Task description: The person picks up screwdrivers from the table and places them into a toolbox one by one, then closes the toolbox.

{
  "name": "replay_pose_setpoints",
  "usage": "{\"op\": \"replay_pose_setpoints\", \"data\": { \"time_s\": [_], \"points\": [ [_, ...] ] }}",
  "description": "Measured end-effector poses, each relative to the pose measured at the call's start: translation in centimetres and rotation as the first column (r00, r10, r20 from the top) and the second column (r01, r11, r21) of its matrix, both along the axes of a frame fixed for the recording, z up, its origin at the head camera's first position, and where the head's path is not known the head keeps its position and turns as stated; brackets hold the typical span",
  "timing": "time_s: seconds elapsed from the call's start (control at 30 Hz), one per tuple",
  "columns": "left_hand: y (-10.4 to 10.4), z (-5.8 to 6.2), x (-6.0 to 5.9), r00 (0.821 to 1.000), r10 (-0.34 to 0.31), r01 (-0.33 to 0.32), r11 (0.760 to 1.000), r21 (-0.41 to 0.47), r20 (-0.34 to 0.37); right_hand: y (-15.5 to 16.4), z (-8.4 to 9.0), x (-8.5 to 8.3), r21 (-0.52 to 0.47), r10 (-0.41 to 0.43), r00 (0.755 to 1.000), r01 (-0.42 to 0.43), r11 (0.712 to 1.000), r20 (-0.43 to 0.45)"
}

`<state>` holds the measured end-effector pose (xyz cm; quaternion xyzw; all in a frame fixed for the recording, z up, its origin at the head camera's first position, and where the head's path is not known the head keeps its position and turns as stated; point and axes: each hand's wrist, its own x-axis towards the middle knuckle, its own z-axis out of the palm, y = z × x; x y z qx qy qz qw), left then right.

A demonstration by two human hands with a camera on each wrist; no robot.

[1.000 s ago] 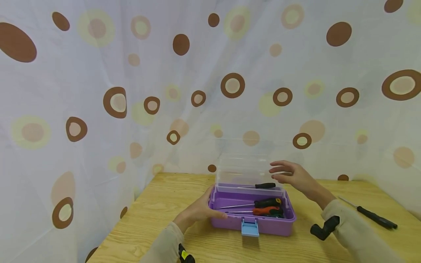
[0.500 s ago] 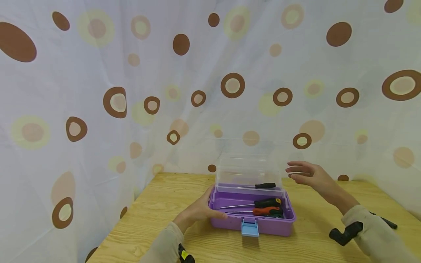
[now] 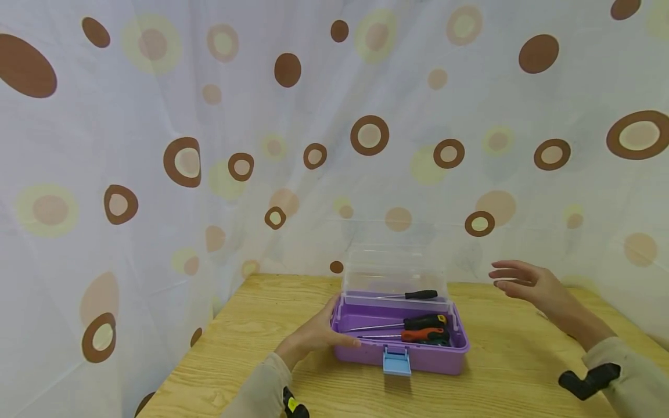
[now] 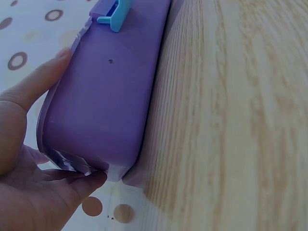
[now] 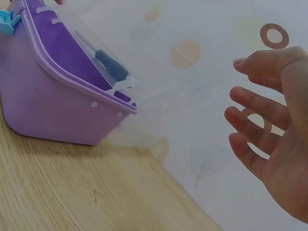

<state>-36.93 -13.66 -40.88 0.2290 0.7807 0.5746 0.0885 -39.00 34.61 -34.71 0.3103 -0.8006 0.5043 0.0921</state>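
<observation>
A purple toolbox (image 3: pixel 423 363) stands on the table with its clear lid (image 3: pixel 394 264) raised and its light blue latch (image 3: pixel 396 363) hanging down in front. My left hand (image 3: pixel 316 334) grips the box's left end, thumb along the front rim, fingers at the side wall. In the box lie a black screwdriver (image 3: pixel 425 321) with a yellow-marked end, a red-and-black screwdriver (image 3: pixel 423 335) and part of a dark green handle (image 3: pixel 436 342). Another black-handled screwdriver (image 3: pixel 421 295) rests higher up, at the clear part behind. My right hand (image 3: pixel 538 290) hovers right of the box, fingers spread, holding nothing.
The wooden table (image 3: pixel 230 348) backs onto a white curtain (image 3: pixel 397 87) with brown and cream circles. One more screwdriver on the right of the table is almost fully hidden behind my right forearm. Each sleeve carries a black wrist mount (image 3: pixel 589 380).
My right hand has moved right, away from the lid, and its forearm now covers the screwdriver on the table. My left hand and the toolbox stay put.
</observation>
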Motion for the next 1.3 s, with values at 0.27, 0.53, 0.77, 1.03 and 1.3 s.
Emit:
{"op": "replay_pose_setpoints", "data": {
  "time_s": [0.27,0.53,0.77,1.03,1.3],
  "points": [
    [0.0,-0.1,-0.1,1.0,-0.011,0.011,1.0,0.003,-0.004,3.5,-1.3,0.1,-0.03,-0.038,0.999,0.038,0.999,-0.005],
    [-0.1,-0.3,-0.1,1.0,0.012,-0.012,1.0,-0.015,-0.005,6.5,-2.7,-0.3,-0.201,0.031,0.993,-0.007,0.98,0.115],
    [-0.1,-0.3,-0.2,1.0,0.011,-0.012,1.0,-0.017,-0.008,8.2,-3.5,-0.1,-0.078,-0.134,0.982,0.146,0.986,0.137],
    [-0.1,-0.1,-0.1,1.0,0.013,-0.013,1.0,-0.024,-0.013,10.5,-5.0,0.1,-0.051,-0.188,0.97,0.198,0.979,0.155],
    [-0.1,0.0,0.0,1.0,0.009,-0.009,1.0,-0.021,-0.014,12.4,-6.2,0.7,0.044,-0.334,0.929,0.331,0.943,0.163]
  ]
}}
